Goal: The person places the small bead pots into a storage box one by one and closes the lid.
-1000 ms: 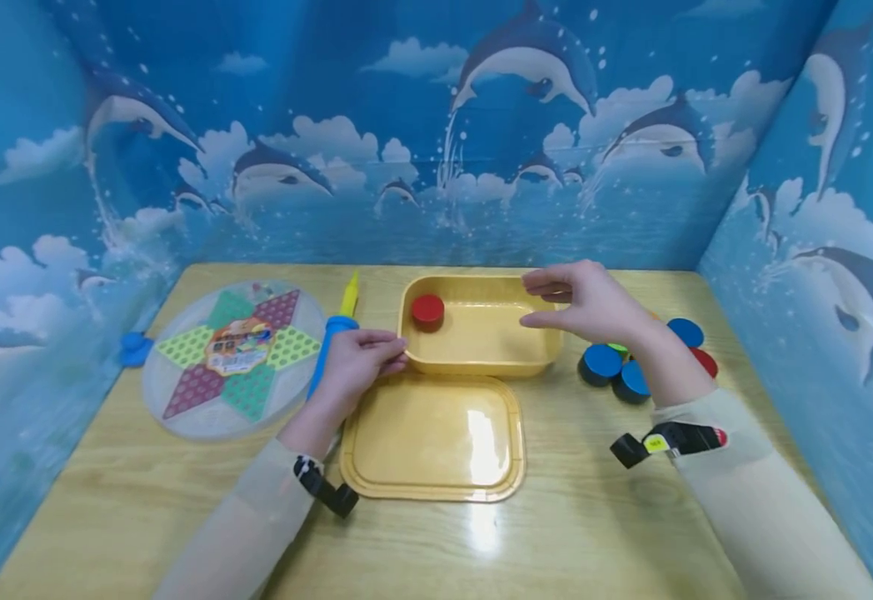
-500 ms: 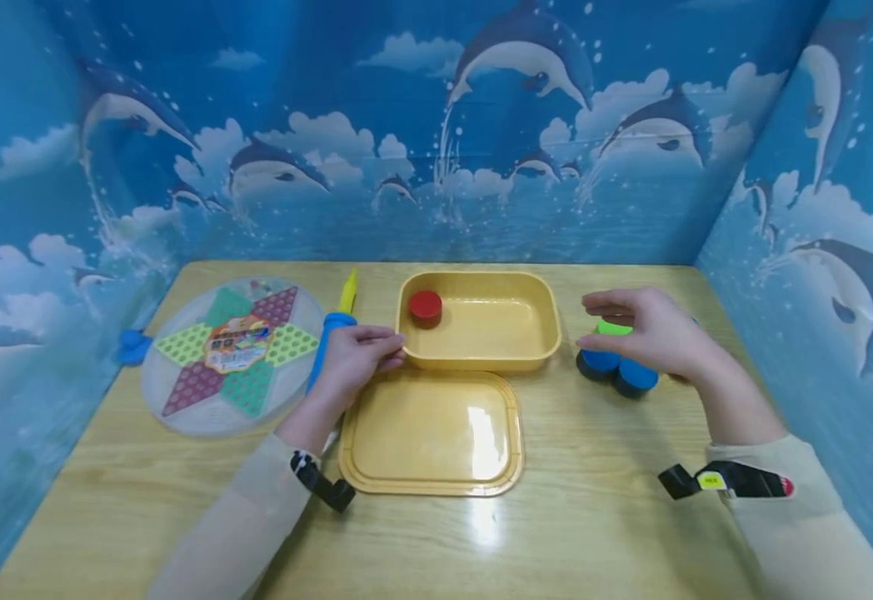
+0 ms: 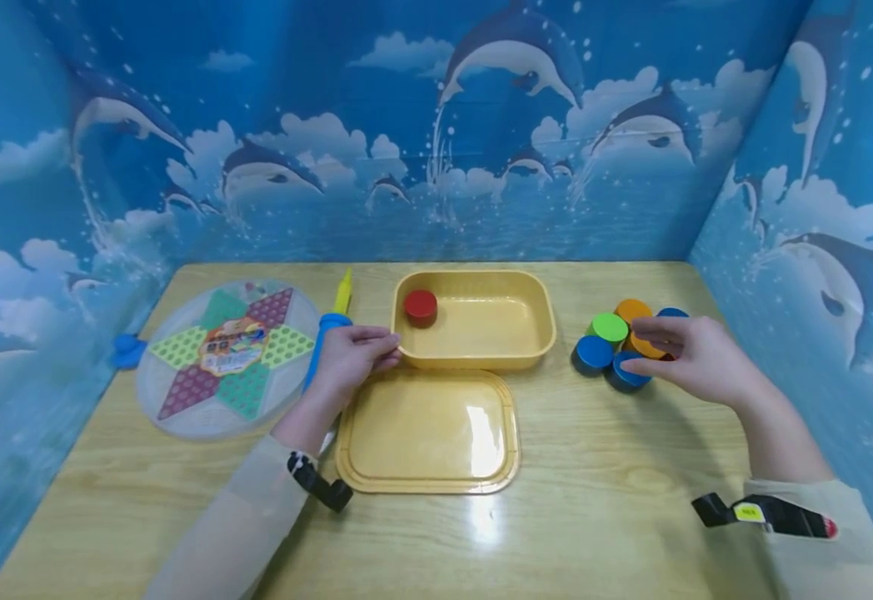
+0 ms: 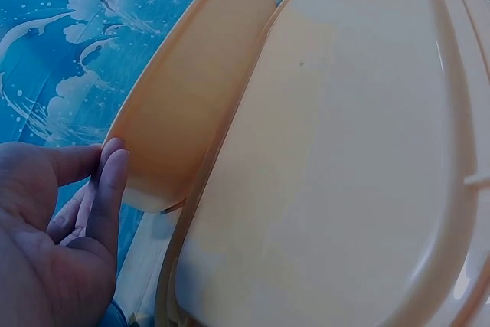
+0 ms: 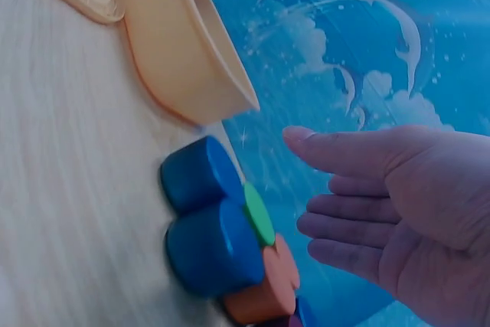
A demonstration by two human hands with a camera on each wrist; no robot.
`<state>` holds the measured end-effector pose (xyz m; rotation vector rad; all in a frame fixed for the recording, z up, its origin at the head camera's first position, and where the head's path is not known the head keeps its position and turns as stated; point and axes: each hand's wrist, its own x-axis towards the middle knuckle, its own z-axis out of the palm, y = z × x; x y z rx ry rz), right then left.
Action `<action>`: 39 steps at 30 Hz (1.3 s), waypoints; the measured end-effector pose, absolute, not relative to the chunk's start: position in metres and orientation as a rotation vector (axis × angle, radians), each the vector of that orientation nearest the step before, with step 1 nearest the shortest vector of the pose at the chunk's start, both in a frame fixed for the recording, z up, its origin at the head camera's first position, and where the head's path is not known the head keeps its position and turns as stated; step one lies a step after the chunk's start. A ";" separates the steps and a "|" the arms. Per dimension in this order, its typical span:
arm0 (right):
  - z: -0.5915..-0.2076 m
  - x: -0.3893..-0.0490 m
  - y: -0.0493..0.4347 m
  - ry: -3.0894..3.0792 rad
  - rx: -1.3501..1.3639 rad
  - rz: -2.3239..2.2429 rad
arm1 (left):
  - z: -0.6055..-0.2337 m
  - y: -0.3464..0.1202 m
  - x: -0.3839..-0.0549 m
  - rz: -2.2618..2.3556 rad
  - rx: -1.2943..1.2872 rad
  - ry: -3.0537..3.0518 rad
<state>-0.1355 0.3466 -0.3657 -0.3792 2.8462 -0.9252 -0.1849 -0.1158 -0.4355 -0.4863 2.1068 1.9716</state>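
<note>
My left hand pinches the left front corner of a yellow plastic box, its fingertips at the rim in the left wrist view. Inside the box, at the left end, stands a red cylinder. My right hand hovers above a cluster of coloured cylinders, thumb and fingers apart, holding nothing. The cluster has blue cylinders, a green cylinder and orange cylinders; the hand partly hides some. In front of the box lies a flat yellow lid.
A round, clear game board with a coloured star lies at the left. Between it and the box is a blue and yellow toy, partly behind the left hand. A blue object sits at the table's left edge. Dolphin-printed walls enclose the table.
My right hand has moved right, from over the box's right end to above the cylinders. The left hand stays at the box's corner. The red cylinder remains in the box.
</note>
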 end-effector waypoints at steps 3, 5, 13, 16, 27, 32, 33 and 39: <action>-0.371 -0.131 0.354 2.830 -0.327 -0.914 | -0.435 -0.116 -0.184 1.964 -0.484 2.117; -0.375 -0.128 0.358 2.826 -0.309 -0.906 | -0.434 -0.116 -0.184 1.955 -0.481 2.130; -0.392 -0.118 0.367 2.833 -0.218 -0.880 | -0.434 -0.114 -0.185 1.974 -0.480 2.103; -0.398 -0.116 0.368 2.840 -0.186 -0.884 | -0.435 -0.114 -0.186 1.977 -0.479 2.095; -0.412 -0.112 0.361 2.878 -0.148 -0.931 | -0.433 -0.115 -0.185 1.957 -0.503 2.105; -0.416 -0.110 0.355 2.943 -0.096 -0.896 | -0.433 -0.116 -0.185 1.945 -0.494 2.111; -0.417 -0.110 0.353 2.963 -0.087 -0.890 | -0.433 -0.116 -0.185 1.945 -0.492 2.110; -0.424 -0.111 0.351 3.025 -0.059 -0.895 | -0.436 -0.116 -0.185 1.961 -0.477 2.111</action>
